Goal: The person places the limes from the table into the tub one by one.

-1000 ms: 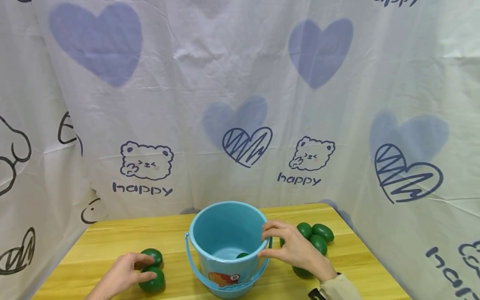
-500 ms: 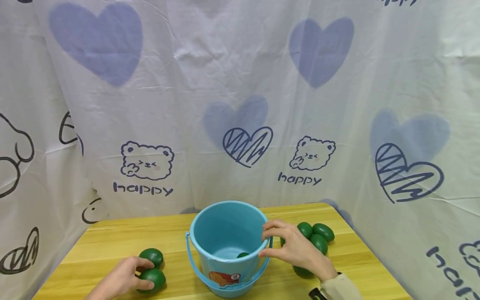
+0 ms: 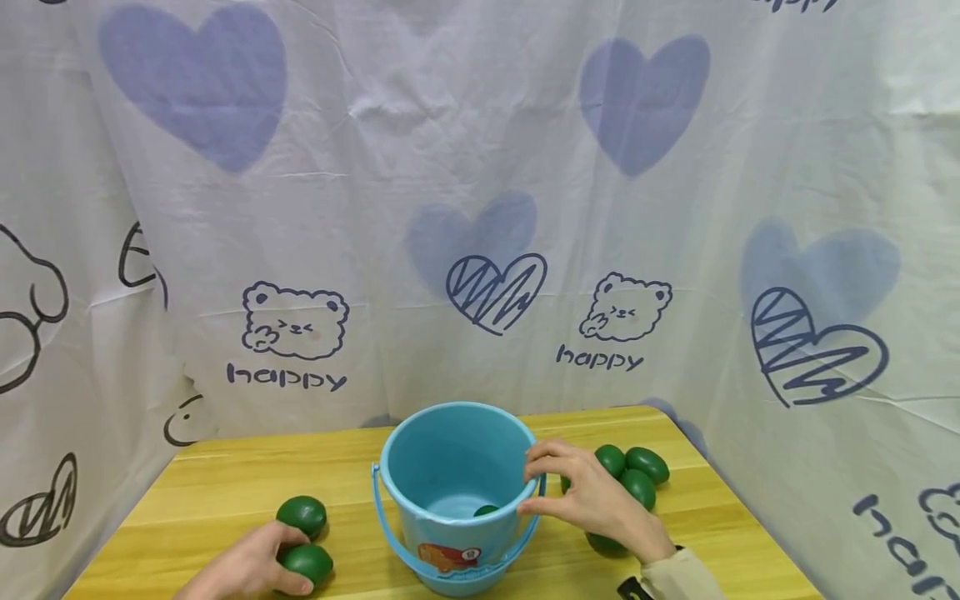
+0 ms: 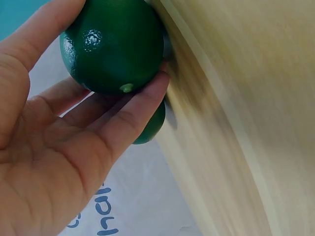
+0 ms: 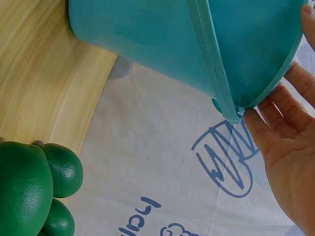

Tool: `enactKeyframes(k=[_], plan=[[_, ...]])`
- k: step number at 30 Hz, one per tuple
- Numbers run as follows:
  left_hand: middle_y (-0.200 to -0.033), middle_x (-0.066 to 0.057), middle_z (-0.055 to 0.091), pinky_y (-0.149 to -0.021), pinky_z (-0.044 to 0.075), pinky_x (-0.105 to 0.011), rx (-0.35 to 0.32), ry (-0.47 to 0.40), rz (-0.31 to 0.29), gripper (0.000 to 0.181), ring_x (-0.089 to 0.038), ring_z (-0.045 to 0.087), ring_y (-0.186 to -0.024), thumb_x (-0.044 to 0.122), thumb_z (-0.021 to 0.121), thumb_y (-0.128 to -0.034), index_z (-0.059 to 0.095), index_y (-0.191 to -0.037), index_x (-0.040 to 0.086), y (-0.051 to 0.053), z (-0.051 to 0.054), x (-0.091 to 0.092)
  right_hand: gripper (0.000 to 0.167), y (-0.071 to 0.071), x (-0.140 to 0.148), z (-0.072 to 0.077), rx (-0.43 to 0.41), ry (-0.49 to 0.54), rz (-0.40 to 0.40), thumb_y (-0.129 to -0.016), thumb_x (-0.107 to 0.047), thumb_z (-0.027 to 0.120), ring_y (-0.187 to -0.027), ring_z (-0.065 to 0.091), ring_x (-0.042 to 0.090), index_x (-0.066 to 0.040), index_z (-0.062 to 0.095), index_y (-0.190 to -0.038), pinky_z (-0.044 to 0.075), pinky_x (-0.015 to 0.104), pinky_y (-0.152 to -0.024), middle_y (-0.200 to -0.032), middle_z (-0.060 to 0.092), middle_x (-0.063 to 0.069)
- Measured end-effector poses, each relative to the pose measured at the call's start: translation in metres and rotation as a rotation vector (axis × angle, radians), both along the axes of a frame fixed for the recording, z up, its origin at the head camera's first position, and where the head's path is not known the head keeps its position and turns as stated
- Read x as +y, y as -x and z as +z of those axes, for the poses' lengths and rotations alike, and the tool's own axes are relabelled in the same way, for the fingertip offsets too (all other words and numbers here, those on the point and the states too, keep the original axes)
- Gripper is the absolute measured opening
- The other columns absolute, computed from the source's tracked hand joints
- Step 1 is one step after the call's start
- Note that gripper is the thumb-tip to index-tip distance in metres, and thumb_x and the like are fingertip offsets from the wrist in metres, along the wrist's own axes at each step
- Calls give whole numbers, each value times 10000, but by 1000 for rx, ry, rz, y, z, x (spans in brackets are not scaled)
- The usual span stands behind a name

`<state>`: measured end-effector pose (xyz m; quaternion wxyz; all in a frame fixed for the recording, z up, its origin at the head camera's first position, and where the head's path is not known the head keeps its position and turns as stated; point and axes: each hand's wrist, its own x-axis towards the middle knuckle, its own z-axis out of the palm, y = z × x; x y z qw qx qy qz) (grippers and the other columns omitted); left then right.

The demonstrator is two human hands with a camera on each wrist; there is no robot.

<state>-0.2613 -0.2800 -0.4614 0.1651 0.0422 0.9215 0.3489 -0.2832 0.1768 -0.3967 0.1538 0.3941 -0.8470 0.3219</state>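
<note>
A light blue bucket point(image 3: 450, 533) stands upright on the table, with a green fruit point(image 3: 486, 510) at its bottom. My right hand point(image 3: 588, 497) holds the bucket's right rim, thumb outside; the right wrist view shows the fingers point(image 5: 275, 120) at the rim beside the handle joint. Left of the bucket, my left hand point(image 3: 251, 562) grips the nearer green fruit point(image 3: 307, 565) between thumb and fingers. In the left wrist view that fruit point(image 4: 115, 44) sits within the hand point(image 4: 64, 142). Another green fruit point(image 3: 302, 516) lies just behind it.
Several green fruits point(image 3: 646, 465) lie in a group to the right of the bucket, partly behind my right hand. The yellow wooden table point(image 3: 225, 475) ends at a printed white cloth point(image 3: 390, 250). The bucket's handle point(image 3: 386, 525) hangs down toward me.
My left hand has moved slightly toward me, its fingers leaving the rear fruit and closing round the nearer one. The right hand and bucket stay in place.
</note>
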Motion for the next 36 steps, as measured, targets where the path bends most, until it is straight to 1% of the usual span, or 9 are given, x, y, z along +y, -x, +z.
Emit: enactKeyframes(k=[8, 12, 15, 19, 23, 25, 28, 31, 36], plan=[[-938, -43, 645, -720, 556, -368, -4, -52, -43, 405, -194, 576, -838, 233, 860, -742, 687, -1023, -3, 2, -2, -5, 249, 1, 0, 0, -6, -1, -2, -790, -486, 765, -1097, 597, 117, -311, 695, -952, 566, 372, -930, -1144, 623, -127], [-913, -48, 653, -674, 549, -343, 41, -103, -96, 403, -197, 584, -812, 254, 841, -766, 682, -1024, -11, 4, -3, -10, 249, 1, -1, 1, -9, -7, -2, -789, -495, 760, -1106, 596, 117, -314, 695, -949, 562, 383, -945, -1146, 624, -130], [-920, -63, 657, -639, 528, -332, 102, -136, -121, 433, -207, 579, -793, 256, 817, -787, 659, -1080, -22, 4, 1, -13, 252, 0, -1, 1, -9, -9, -4, -790, -499, 758, -1110, 597, 120, -315, 695, -950, 562, 389, -947, -1148, 626, -129], [-997, -93, 640, -643, 520, -329, 134, -216, -78, 495, -215, 569, -814, 239, 805, -791, 609, -1178, -1, 4, 10, -11, 253, 0, -1, 2, -4, -8, -10, -789, -496, 761, -1105, 598, 119, -313, 696, -952, 563, 387, -941, -1148, 625, -129], [-1080, -138, 604, -674, 547, -333, 168, -314, -15, 523, -221, 587, -846, 162, 800, -775, 564, -1217, 10, 3, 16, -5, 263, 0, 0, 2, 1, -8, -12, -787, -497, 762, -1098, 597, 116, -309, 696, -958, 565, 373, -930, -1151, 624, -126], [-1121, -163, 586, -689, 556, -348, 172, -362, 27, 536, -227, 597, -847, 108, 781, -772, 531, -1235, 10, 3, 18, -2, 267, 1, 0, 2, 0, -9, -14, -785, -501, 760, -1098, 596, 115, -309, 697, -960, 566, 369, -926, -1153, 624, -126], [-1178, -193, 549, -700, 566, -374, 176, -426, 117, 571, -242, 597, -850, 40, 760, -753, 487, -1254, 34, 3, 22, 4, 269, 1, 0, 2, -6, -10, -16, -784, -505, 759, -1097, 595, 114, -311, 697, -959, 566, 369, -925, -1154, 622, -128], [-1233, -216, 522, -728, 580, -381, 202, -488, 184, 596, -259, 611, -892, 20, 769, -733, 492, -1259, 72, 5, 26, 12, 266, 1, 0, 2, -10, -8, -19, -784, -504, 761, -1095, 595, 111, -313, 695, -957, 565, 372, -928, -1153, 619, -131], [-1276, -218, 529, -761, 583, -405, 250, -548, 226, 594, -271, 612, -951, 48, 799, -730, 562, -1271, 112, 6, 34, 24, 265, 0, 0, 0, -14, -6, -16, -785, -503, 760, -1090, 595, 108, -309, 693, -952, 563, 374, -939, -1146, 625, -115]])
